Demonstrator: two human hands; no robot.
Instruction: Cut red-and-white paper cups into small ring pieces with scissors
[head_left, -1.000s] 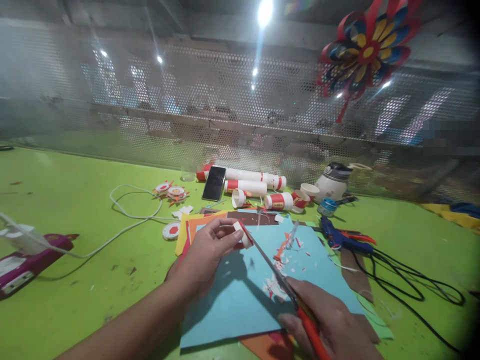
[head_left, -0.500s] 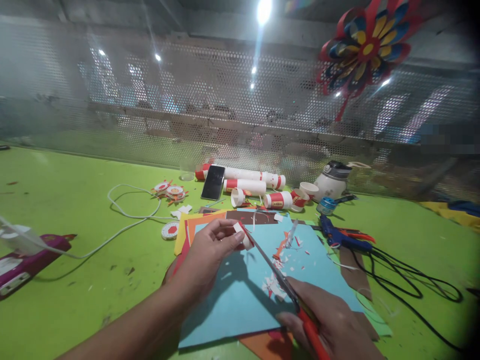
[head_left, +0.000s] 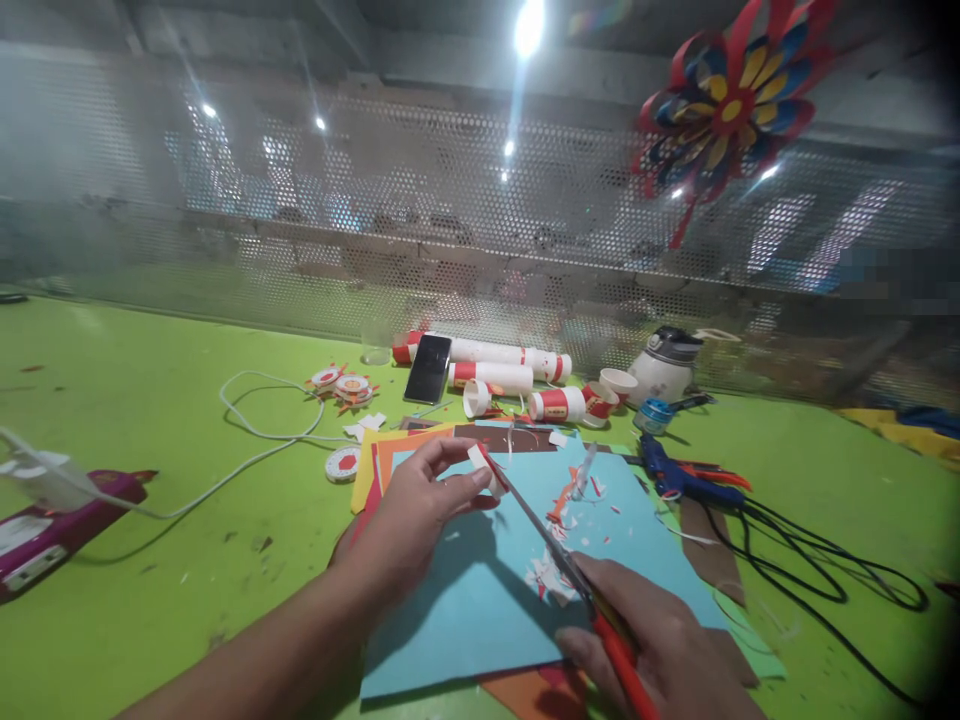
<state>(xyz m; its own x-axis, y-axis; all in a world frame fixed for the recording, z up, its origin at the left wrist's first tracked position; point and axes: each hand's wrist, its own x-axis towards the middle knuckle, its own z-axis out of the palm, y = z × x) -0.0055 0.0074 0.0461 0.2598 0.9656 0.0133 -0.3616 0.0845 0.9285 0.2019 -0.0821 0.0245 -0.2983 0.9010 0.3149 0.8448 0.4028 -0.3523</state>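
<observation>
Between the thumb and fingers of my left hand (head_left: pixel 424 505) is a small white-and-red piece of paper cup (head_left: pixel 480 462), held above the blue sheet. My right hand (head_left: pixel 645 630) grips the red handles of a pair of scissors (head_left: pixel 559 550), whose blades point up and left. The blade tips touch the edge of the cup piece; whether they are cutting into it I cannot tell. Below the blades, white and red paper scraps (head_left: pixel 555 578) lie on the blue sheet (head_left: pixel 450 650), which rests on other coloured sheets.
A blue glue gun (head_left: pixel 690 480) with a black cord lies at the right. Behind the sheets are paper cups (head_left: pixel 556 405), white-and-red tubes (head_left: pixel 491 377), a phone (head_left: pixel 428 368) and a kettle-like jug (head_left: pixel 664 365). At the left are a purple power strip (head_left: pixel 75 525) and a white cable (head_left: pixel 195 508).
Both hands, the scissors and the cup piece hold almost the same position. The whole view has shifted slightly.
</observation>
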